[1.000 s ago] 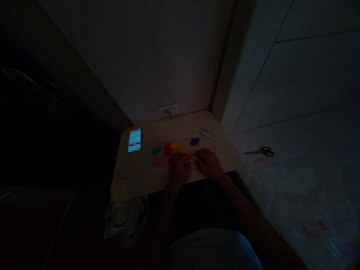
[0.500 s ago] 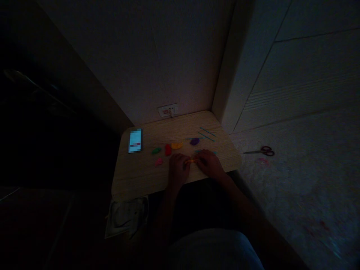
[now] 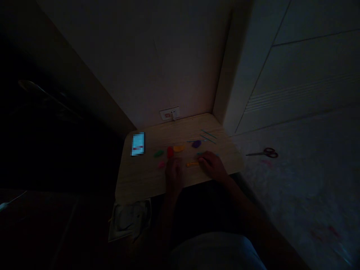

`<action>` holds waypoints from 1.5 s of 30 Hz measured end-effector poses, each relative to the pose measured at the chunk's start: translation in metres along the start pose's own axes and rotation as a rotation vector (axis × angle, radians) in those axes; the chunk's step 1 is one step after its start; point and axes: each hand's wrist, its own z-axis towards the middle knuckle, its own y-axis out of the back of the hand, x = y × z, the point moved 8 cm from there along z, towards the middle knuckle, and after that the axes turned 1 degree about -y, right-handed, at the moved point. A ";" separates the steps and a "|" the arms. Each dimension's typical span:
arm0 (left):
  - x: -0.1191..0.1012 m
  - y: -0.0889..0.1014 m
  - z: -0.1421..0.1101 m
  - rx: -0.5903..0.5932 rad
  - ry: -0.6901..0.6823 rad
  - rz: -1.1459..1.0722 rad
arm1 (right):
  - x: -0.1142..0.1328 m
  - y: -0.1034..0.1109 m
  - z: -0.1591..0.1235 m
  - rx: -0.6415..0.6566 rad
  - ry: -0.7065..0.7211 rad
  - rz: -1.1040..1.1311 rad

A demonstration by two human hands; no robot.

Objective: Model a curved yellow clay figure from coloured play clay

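Right hand (image 3: 211, 165): fingers curled, tips at right end of orange strip (image 3: 192, 164); too dark to tell if pinched. Strip lies on the table, between the hands. Left hand (image 3: 173, 173): curled, blurred, clear of strip; can't tell if holding anything. Wood-look table (image 3: 135, 182): red lump (image 3: 170, 150) just beyond left hand, purple lump (image 3: 196, 144) farther back, lit phone (image 3: 138, 144) far left. Dim room; wall socket (image 3: 170, 113) behind table, scissors (image 3: 270, 152) on pale floor (image 3: 284, 191), right.

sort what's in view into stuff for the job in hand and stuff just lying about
Job, likely: orange piece at right hand, green lump, red lump, yellow lump, purple lump, pink lump, perhaps thin sticks

Lying about, apparently: phone, scissors
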 end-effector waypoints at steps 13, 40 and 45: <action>0.006 -0.002 -0.008 0.045 -0.004 0.081 | 0.012 0.012 0.003 -0.059 0.040 0.007; 0.021 -0.005 -0.015 0.088 0.157 -0.216 | 0.064 -0.050 0.011 0.140 0.185 0.000; 0.014 0.003 -0.008 0.025 0.111 -0.240 | 0.059 -0.046 0.011 0.105 0.157 -0.064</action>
